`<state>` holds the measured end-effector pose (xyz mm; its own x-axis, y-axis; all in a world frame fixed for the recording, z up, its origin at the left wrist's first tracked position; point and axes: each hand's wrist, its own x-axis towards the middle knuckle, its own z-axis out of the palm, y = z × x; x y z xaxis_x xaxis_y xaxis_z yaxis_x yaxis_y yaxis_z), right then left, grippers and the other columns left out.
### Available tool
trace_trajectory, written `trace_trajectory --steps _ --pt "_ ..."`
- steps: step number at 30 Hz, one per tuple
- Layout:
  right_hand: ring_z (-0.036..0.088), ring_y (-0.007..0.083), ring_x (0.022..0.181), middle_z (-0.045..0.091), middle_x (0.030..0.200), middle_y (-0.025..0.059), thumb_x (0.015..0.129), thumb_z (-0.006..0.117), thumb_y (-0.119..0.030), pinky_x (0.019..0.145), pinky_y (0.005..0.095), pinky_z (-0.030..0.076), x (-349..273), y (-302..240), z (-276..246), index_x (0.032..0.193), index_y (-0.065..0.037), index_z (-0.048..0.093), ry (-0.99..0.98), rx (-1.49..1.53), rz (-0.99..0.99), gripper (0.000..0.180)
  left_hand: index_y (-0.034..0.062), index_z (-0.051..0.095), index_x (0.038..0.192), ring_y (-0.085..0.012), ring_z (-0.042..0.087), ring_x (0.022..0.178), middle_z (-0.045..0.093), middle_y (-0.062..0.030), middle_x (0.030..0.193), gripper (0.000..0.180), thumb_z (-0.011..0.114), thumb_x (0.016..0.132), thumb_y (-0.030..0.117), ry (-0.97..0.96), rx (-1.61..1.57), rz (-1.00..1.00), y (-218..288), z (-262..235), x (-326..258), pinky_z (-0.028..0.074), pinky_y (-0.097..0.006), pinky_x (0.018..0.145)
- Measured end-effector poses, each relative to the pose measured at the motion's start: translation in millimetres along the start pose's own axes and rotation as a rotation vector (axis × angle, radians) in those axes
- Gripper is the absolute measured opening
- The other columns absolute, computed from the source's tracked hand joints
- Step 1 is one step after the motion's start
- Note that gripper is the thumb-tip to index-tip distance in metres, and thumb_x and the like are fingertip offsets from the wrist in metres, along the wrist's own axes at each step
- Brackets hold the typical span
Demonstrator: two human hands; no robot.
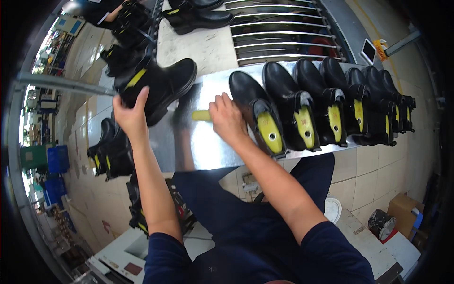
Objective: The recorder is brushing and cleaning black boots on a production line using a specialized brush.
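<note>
My left hand (131, 112) grips a black ankle boot (171, 81) by its shaft. The boot has a yellow side panel and lies tilted, its toe toward the back right. My right hand (228, 117) is low over the shiny metal table (208, 154), its fingers closed on a short yellow-green strip (202, 115). The strip's other end is hidden under the hand. Just right of that hand stands the nearest boot (248, 90) of a row of upright black boots (306, 102), several with yellow-green insoles showing in their openings.
Behind the table runs a conveyor of metal rollers (279, 35), with a pale board (196, 52) and more black boots (198, 19) on it. Other boots (111, 151) crowd the left side. A metal bar (66, 83) crosses there. A person's arm (113, 14) shows at the far left.
</note>
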<state>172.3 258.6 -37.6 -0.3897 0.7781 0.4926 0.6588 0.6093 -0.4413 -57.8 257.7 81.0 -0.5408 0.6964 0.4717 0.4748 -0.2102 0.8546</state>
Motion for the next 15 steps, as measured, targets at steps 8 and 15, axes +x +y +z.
trace_trajectory --steps 8,15 --pt "0.058 0.0334 0.102 0.058 0.098 0.0139 0.075 0.065 0.0 0.082 0.042 0.055 -2.2 2.2 2.9 0.086 -0.003 0.061 0.012 -0.024 0.004 0.012 -0.0044 0.057 0.127 -0.0192 0.063 0.108 0.065 -0.0105 0.121 0.05 0.081 0.084 -0.003 0.29 -0.05 -0.196 19.7 -111.6 -199.4 0.049 -0.032 0.1" --pt "0.06 0.0325 0.102 0.058 0.099 0.0128 0.073 0.068 0.001 0.082 0.0437 0.056 -5.6 -0.6 3.7 0.09 -0.004 0.061 -0.02 -0.028 0.006 0.019 -0.0027 0.057 0.131 -0.0175 0.063 0.112 0.064 -0.0104 0.127 0.05 0.078 0.086 -0.007 0.281 -0.101 -0.327 10.6 -132.1 -249.0 0.05 -0.031 0.101"
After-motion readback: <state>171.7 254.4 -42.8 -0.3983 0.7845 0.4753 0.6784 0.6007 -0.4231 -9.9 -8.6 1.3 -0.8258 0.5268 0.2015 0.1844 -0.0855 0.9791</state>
